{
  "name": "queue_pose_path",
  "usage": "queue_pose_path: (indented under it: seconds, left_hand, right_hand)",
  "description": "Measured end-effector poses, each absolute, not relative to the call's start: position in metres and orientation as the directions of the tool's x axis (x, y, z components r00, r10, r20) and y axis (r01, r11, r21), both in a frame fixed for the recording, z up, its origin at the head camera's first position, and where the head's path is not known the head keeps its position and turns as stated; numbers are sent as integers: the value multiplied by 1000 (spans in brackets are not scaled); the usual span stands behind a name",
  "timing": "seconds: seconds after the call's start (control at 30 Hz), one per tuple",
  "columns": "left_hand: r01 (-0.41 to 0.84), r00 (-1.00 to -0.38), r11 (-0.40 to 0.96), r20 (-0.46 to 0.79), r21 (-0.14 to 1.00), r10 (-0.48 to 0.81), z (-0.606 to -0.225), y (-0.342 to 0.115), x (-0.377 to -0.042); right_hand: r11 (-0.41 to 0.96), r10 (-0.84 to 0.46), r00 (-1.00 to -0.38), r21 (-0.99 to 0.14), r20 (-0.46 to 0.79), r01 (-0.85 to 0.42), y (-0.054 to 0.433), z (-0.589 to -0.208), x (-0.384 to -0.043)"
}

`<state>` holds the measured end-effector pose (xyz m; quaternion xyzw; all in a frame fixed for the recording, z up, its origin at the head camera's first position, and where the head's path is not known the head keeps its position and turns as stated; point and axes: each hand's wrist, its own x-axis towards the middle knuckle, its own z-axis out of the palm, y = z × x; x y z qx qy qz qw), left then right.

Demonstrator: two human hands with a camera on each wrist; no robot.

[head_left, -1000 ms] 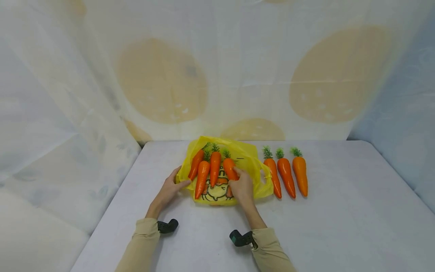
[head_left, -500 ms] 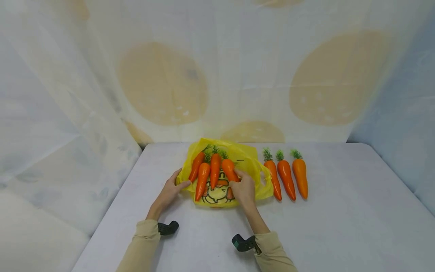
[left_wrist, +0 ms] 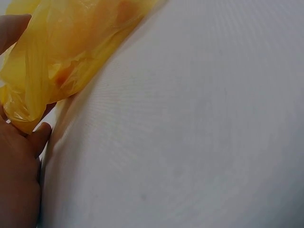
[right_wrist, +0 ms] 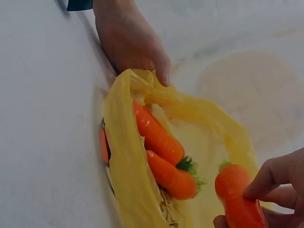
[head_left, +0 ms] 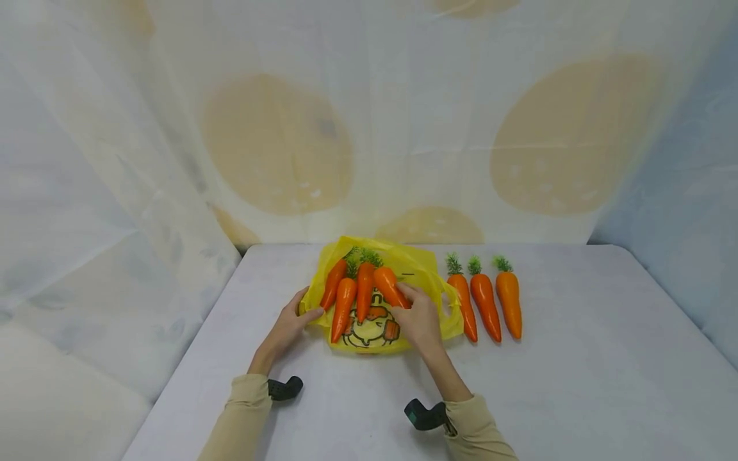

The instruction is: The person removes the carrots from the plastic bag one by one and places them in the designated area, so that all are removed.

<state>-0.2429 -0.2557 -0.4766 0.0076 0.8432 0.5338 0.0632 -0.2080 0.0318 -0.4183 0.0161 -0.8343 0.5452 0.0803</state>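
Observation:
A yellow plastic bag [head_left: 416, 259] with a cartoon print lies with its mouth spread toward me in the head view. My left hand [head_left: 288, 325] grips its left edge, thumb in front. Between thumb and fingers, my right hand [head_left: 422, 321] pinches an orange carrot [head_left: 390, 285] near its tip; it slants over the bag, leafy top to the upper left. Three more carrots lie in the bag: a front one [head_left: 344, 306], a middle one [head_left: 365, 291] and a left one [head_left: 334, 282]. The right wrist view shows the held carrot [right_wrist: 233, 187] inside the bag's mouth.
Right of the bag, three carrots lie side by side on the white table [head_left: 576, 358]: a near one [head_left: 464, 304], partly behind the bag's handle, a middle one [head_left: 486, 304] and a far one [head_left: 509, 301]. A patterned curtain [head_left: 369, 128] hangs behind the table.
My right hand has shifted a little right, turning the held carrot so that its tip points more to the right and its top nears the middle carrot. The left hand keeps its hold on the bag.

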Motion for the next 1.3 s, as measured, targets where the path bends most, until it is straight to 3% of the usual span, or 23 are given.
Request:
queue_pose_path:
  seconds: [0.4,0.87,1.3]
  left_hand:
    - [-88,-987,426,-138,901,87,-462,-250,-234]
    - [-62,-991,413,-106,909,86,-476,-255,-241]
    - [-44,-992,421,-91,906,91,-476,-255,-242]
  right_hand:
    - [506,-17,-993,-856,116,-108,51,-403,-206]
    - [436,-152,-972,-871,177,-226,74,-384,-201]
    - [405,-67,-969,-881,238,-244,106,-373,-201]
